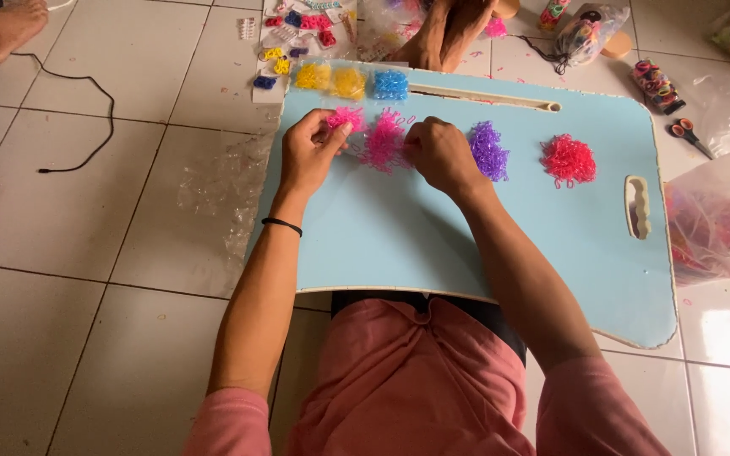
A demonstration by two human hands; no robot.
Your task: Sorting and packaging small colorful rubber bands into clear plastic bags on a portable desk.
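the left hand [310, 152] pinches a small clear packet of pink rubber bands [346, 118], while the curled right hand [439, 154] touches the loose pink rubber-band heap [382, 139] lying between both hands.

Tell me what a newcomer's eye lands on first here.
The light blue lap tray stands out against the pale tiles, dotted with bright piles of tiny elastic bands. At its middle, the left hand and right hand pinch the pink pile; purple pile and red pile lie rightward.

A black cable [86, 101] trails across the white tiled floor [61, 338], scissors [688, 133] lie right of the blue lap table [466, 253], beside clear plastic bags [711, 228]
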